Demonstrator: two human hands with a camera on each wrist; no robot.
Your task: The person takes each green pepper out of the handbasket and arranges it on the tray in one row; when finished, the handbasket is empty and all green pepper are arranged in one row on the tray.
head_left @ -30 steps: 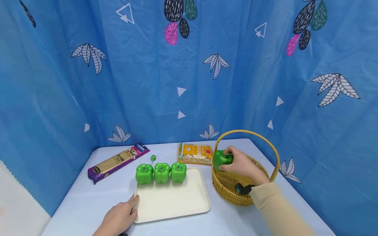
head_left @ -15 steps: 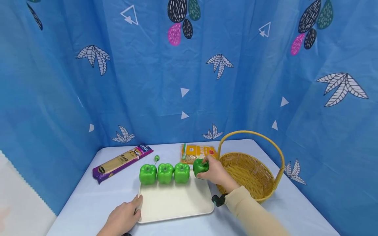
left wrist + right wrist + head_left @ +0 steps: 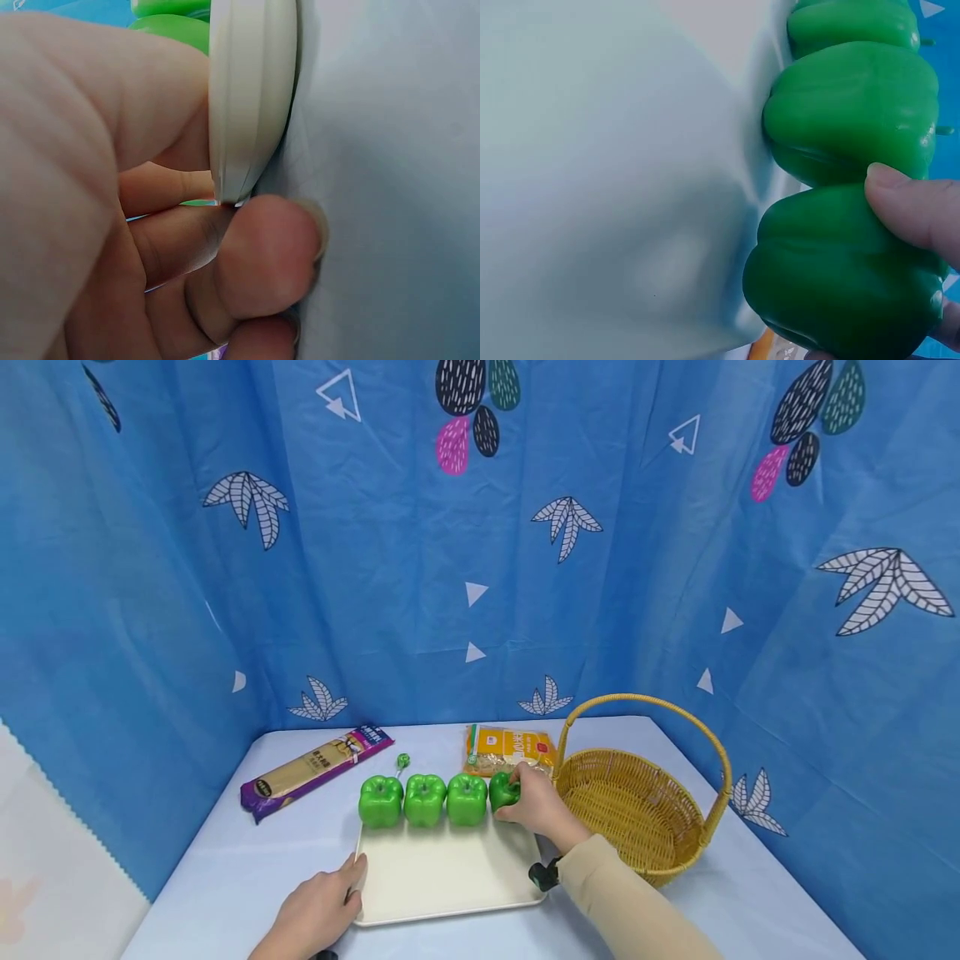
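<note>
My right hand (image 3: 536,803) grips a dark green bell pepper (image 3: 840,274) at the far right corner of the cream tray (image 3: 450,881). Its thumb lies along the pepper's side in the right wrist view. Beside it, three lighter green bell peppers stand in a row along the tray's far edge; the nearest of these peppers (image 3: 467,800) is right next to the held one. At the tray's left edge is my left hand (image 3: 321,906). In the left wrist view its thumb and fingers hold the tray's rim (image 3: 251,97) from either side.
A yellow wicker basket (image 3: 626,802) with a tall handle stands to the right of the tray. Behind the peppers lie an orange bag of grain (image 3: 510,747) and a small green ball on a stick (image 3: 402,762). A purple noodle packet (image 3: 318,770) lies at the left.
The right hand has carried the dark green bell pepper out of the basket, leftwards to the tray's far right corner, lowering it beside the row. The left hand stays at the tray's edge.
</note>
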